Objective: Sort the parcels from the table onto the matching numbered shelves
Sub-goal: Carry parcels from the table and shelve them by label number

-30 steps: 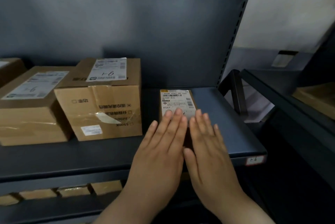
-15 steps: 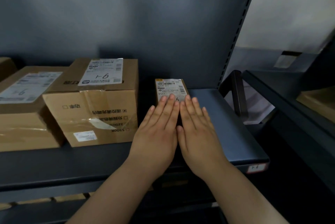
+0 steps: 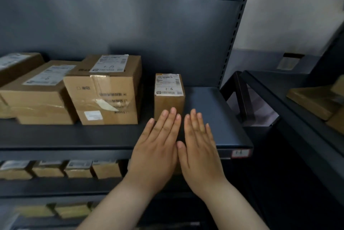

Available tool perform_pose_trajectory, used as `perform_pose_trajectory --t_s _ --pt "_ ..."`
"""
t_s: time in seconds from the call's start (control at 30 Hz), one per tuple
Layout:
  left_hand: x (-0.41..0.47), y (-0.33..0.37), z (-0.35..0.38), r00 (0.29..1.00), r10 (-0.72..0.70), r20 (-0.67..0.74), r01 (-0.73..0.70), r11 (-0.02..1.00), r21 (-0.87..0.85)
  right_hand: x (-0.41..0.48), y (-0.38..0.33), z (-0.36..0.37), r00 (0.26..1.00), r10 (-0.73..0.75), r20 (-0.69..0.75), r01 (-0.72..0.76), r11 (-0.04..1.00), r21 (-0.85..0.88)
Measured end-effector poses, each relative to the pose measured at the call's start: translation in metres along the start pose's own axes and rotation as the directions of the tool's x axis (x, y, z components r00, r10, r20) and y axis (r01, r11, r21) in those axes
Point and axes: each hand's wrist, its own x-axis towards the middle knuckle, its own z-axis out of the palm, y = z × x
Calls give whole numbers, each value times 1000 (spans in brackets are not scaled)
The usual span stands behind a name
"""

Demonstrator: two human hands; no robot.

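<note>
A small brown parcel (image 3: 169,97) with a white label marked "1-6" stands on the dark shelf (image 3: 208,118), right of a larger box. My left hand (image 3: 158,144) is flat with straight fingers, its fingertips at the parcel's front face. Beside it, my right hand (image 3: 200,144) is flat too, with its fingers over the bare shelf just right of the parcel. Neither hand holds anything. A small tag (image 3: 240,153) sits on the shelf's front edge at the right.
A large taped box (image 3: 106,91) labelled "1-6" and two more boxes (image 3: 37,91) fill the shelf's left part. Several small boxes (image 3: 78,170) line the shelf below. A second shelf unit (image 3: 297,110) with a parcel stands at the right.
The small parcel has slid further back on the shelf. Both hands have drawn back off its top; my view has risen a little.
</note>
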Motion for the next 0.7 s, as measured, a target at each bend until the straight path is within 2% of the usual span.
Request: perform_pose_trajectory --t_s 0.17,0.3,0.43,0.6,0.7 --pt "-42 23 -3 990 -62 130 56 997 54 -48 9 0 990 41 138 -47 998 41" --pt "-66 32 -10 976 -47 211 45 999 13 -83 16 4 990 108 87 -115 991 70" --pt "-73 38 -13 963 -14 271 20 1000 -21 -107 18 2 980 196 17 -196 981 -14" --pt "-72 49 -10 947 155 280 -114 981 -159 -140 1 -15 937 349 -23 -348 923 -163" --pt "-70 60 -17 921 316 230 -245 925 -292 -167 -22 -30 867 492 -82 -498 842 -209"
